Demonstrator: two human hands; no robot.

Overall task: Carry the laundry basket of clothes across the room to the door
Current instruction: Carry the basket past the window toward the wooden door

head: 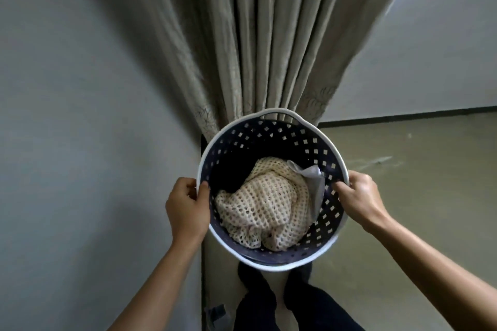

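Observation:
A round dark-blue laundry basket (269,137) with a white rim and square holes hangs in front of me, above my feet. Inside lie a cream open-knit garment (266,209), a grey cloth (314,183) against the right wall, and something dark at the left. My left hand (185,207) grips the rim on the left side, thumb inside. On the right side my right hand (357,196) holds the rim, fingers hooked over the edge. A handle opening shows at the basket's far edge.
A beige curtain (255,35) hangs straight ahead, just beyond the basket. A grey wall (80,115) runs close on the left. Bare floor (403,183) stretches to the right up to a dark skirting line and a pale wall. My dark trouser legs (269,303) are below.

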